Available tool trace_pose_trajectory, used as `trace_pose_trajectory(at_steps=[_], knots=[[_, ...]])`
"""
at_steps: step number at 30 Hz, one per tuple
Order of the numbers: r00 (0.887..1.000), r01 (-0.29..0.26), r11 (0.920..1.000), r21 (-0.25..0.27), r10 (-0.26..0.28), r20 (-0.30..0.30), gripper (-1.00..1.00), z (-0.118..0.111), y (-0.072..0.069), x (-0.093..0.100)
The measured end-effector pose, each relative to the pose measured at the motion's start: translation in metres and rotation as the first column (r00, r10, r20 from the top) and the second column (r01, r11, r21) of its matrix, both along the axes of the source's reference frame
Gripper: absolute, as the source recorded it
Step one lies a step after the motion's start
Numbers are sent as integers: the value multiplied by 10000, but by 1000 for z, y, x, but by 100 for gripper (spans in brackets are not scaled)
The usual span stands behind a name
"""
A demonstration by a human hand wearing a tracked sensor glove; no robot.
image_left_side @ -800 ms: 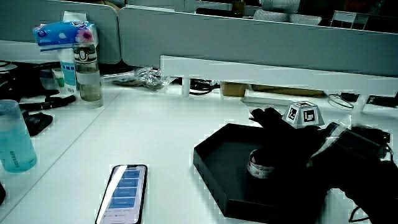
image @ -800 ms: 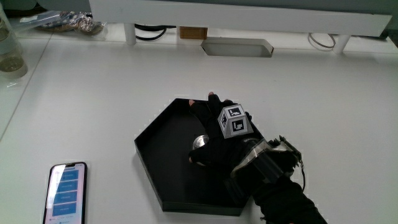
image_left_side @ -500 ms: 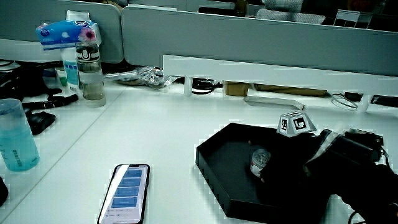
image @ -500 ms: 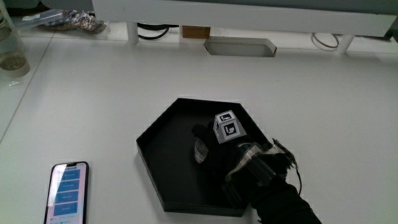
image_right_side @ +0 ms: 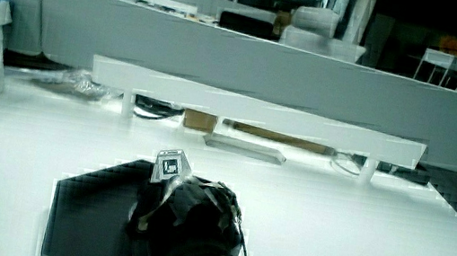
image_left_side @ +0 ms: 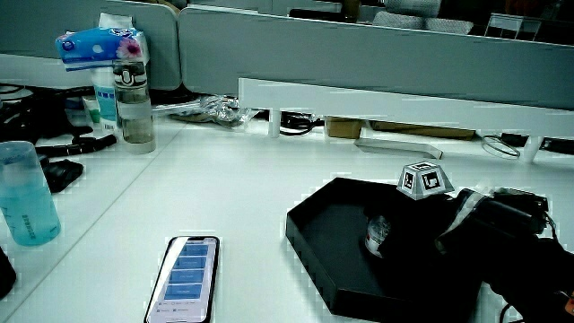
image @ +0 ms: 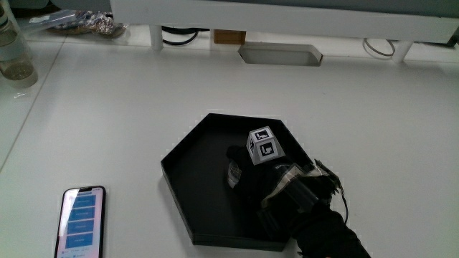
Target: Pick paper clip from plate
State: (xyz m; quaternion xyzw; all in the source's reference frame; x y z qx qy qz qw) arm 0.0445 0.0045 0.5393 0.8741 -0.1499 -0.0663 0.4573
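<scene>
The white bench (image: pixel 107 129) carries a black hexagonal plate (image: pixel 188 168), with the grip (image: pixel 247 172) over it. Its fingers are curled round a small silvery object (image: pixel 233 173), presumably the paper clip, just above the plate floor. It looks light, hard and slick, best pinched firmly across its sides.

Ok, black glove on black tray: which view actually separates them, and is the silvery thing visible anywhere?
Main view: black gloved hand merges with black hexagonal tray; small silvery object shows. A side view: object glints clearly. In a side view the hand hides it.
</scene>
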Motion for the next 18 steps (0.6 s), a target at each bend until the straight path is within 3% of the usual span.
trace_pose_trajectory(at_steps=[1,3,6,7,10,11,13,15,16,18], knots=[[10000,-44,9992,-388,46,48,100,5,1,1],[9999,-84,10000,12,84,142,100,1,-1,3],[9989,-375,9992,-138,378,272,100,0,-5,7],[9989,-365,9991,223,358,308,100,-6,-8,7],[9974,-575,9983,76,571,428,100,-8,-16,10],[9969,-631,9975,319,615,486,100,-14,-18,11],[9960,-758,9967,294,743,498,100,-16,-24,15],[9913,-953,9941,516,900,965,100,-24,-30,21],[9933,-982,9930,653,937,680,100,-23,-33,25],[9921,-1103,9913,722,1055,677,100,-25,-39,33]])
